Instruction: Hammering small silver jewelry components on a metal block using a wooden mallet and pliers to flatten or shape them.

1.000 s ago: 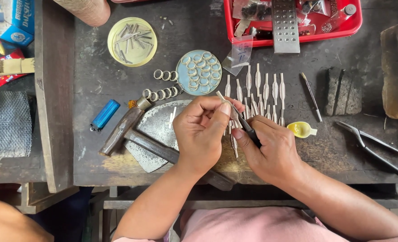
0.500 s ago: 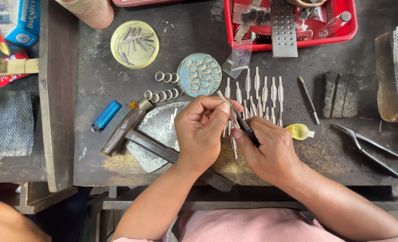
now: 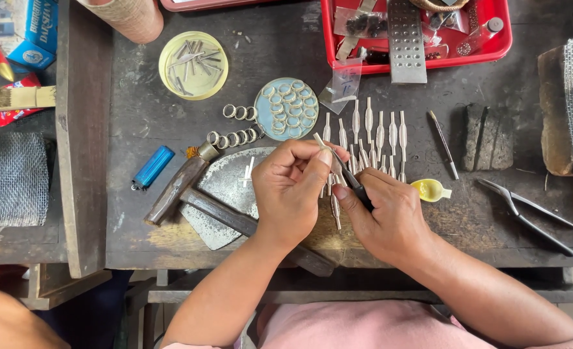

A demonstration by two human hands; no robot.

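Note:
My left hand pinches a thin silver strip between thumb and fingers over the dark workbench. My right hand grips small dark pliers whose jaws meet that strip. Just behind the hands lie several flat silver pieces in a row. A round blue lid full of small silver rings sits behind my left hand, and loose rings lie beside it.
Two hammers lie across a metal plate left of my hands, by a blue lighter. A yellow lid holds metal bits. A red tray stands behind, long pliers and a yellow dish to the right.

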